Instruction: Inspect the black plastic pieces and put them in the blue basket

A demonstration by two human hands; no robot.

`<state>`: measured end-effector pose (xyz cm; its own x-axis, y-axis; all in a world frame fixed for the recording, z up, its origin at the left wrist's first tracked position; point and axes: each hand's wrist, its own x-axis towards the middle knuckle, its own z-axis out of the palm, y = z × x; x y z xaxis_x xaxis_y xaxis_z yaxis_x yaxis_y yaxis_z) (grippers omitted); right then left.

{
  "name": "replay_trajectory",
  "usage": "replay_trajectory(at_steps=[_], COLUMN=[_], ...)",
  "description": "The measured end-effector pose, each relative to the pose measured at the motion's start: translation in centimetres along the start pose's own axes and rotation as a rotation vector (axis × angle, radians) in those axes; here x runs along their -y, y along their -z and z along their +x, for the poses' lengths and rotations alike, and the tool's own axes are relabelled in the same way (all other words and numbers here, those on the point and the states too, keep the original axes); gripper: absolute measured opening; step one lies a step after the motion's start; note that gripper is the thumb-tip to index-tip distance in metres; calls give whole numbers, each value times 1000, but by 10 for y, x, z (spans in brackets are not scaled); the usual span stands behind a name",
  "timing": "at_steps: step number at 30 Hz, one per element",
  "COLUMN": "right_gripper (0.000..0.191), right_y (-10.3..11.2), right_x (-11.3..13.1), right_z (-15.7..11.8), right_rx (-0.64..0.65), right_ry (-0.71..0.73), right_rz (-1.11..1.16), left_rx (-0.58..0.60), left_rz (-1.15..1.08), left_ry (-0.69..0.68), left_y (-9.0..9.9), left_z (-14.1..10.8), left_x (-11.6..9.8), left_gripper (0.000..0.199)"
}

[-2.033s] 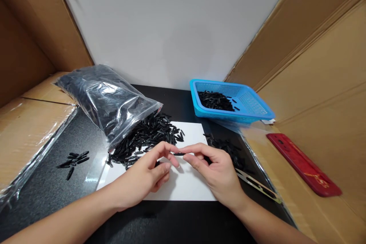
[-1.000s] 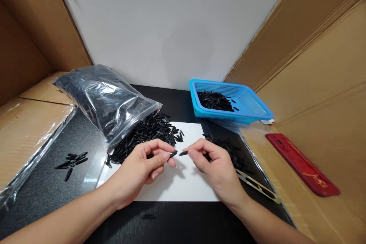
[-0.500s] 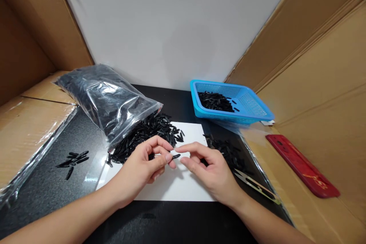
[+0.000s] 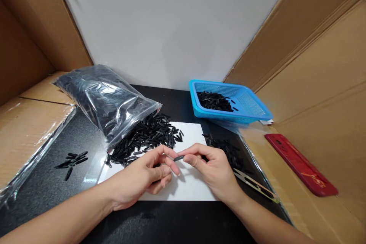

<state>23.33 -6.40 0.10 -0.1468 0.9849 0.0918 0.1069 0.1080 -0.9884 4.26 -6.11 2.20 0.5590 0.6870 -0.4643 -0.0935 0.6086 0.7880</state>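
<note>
My right hand [image 4: 213, 166] pinches a small, narrow black piece [image 4: 178, 158] with tapered ends between thumb and index finger. My left hand [image 4: 154, 169] is loosely curled just left of it, its index fingertip beside the piece and its thumb apart from that finger. A dark patch shows inside the left fingers; whether it is another piece cannot be made out. Both hands are above a white sheet [image 4: 188, 188]. Behind the left hand lies a loose pile of similar black pieces [image 4: 151, 129], partly on the sheet.
A clear plastic bag [image 4: 100, 91] full of dark pieces lies back left. A blue basket [image 4: 248, 103] holds more pieces. Another heap [image 4: 225, 150], metal snips [image 4: 256, 185] and a red case [image 4: 300, 164] are at right. Several pieces [image 4: 73, 160] lie far left. Cardboard stands on both sides.
The black piece has passed from my left thumb and finger into my right thumb and index finger. My left thumb has drawn back down and to the left.
</note>
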Motion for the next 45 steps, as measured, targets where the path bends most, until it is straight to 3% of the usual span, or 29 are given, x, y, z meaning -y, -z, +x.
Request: replay_trajectory(at_steps=[4,10,13,15,17,20,23,28,34,40,45], right_gripper=[14,30,35,24,10,20,22,18,14,22,23], right_y=[0,-3,-7,-11,-15,-19,-20,-17,-13,-13,-13], right_x=[0,2,3,2,0,-2,-1,-1,-4,-5,-3], right_z=[-1,-1,-3,-5,-8,-12,-12,-9,-9,-10,-10], right_rx=[7,150,212,193,179,221,196,71,-46,-12,18], right_ry=[-8,-260,-285,-175,66,495,704,741,766,711,745], right_rz=[41,609,523,285,-9,-342,-491,-571,-601,-597,-654], left_rx=[25,-83,-182,-225,-246,-242,-251,-261,-194,-210,-207], left_rz=[-11,-5,-2,-2,0,0,4,-38,-136,-106,-70], left_ry=[-40,-133,-158,-173,-186,-204,-210,-224,-253,-317,-312], left_y=[1,0,-1,-2,-3,-5,-5,-6,-9,-11,-11], left_z=[2,8,11,13,14,15,15,9,1,0,0], left_x=[2,3,6,8,11,13,13,6,1,3,4], left_gripper=[21,34,32,31,32,34,36,28,11,10,11])
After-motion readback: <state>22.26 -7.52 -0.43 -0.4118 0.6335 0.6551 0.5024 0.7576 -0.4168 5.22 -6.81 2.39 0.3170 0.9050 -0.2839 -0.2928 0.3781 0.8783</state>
